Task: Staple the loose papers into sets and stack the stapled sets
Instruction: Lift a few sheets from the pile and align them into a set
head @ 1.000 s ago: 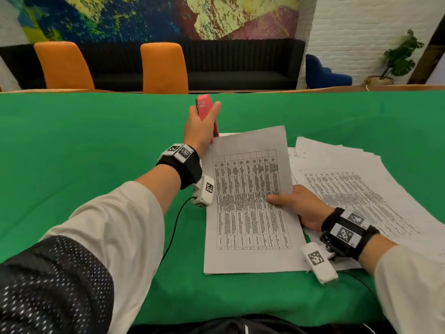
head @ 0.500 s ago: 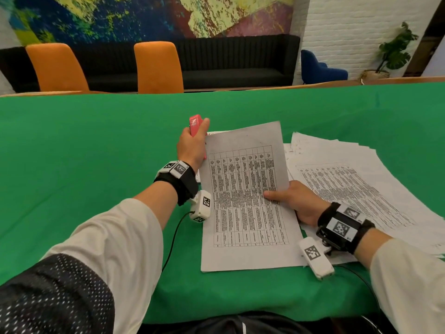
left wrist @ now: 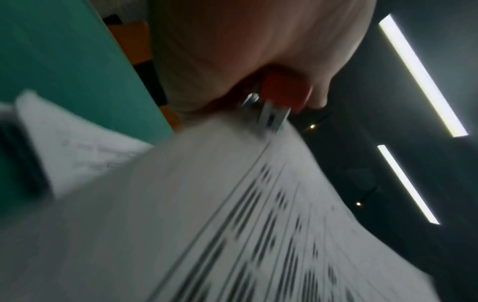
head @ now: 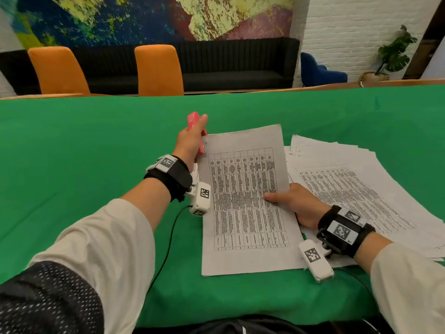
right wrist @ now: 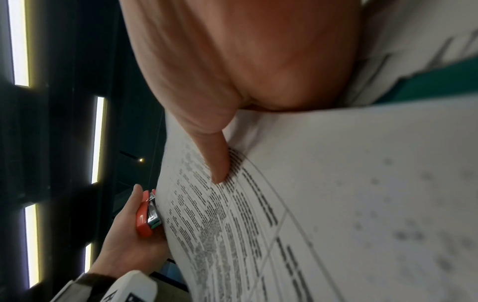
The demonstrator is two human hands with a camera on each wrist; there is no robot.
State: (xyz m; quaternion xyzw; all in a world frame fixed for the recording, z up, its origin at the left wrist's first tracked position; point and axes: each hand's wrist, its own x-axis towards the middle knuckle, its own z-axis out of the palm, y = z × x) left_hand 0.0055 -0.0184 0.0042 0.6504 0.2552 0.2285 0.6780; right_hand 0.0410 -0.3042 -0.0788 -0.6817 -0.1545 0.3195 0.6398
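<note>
Gripping the pink stapler upright at the paper set's far-left corner, the left hand stands nearest the corner to be stapled, while the right hand pinches the set's right edge beside the loose papers on the desk.

Your red stapler stands tilted at the far left corner of the paper set, its metal mouth meeting that corner's edge. The set is white, printed with a dense table, and curves up off the green surface. Just right of the set, the loose papers lie fanned, partly under it.
</note>
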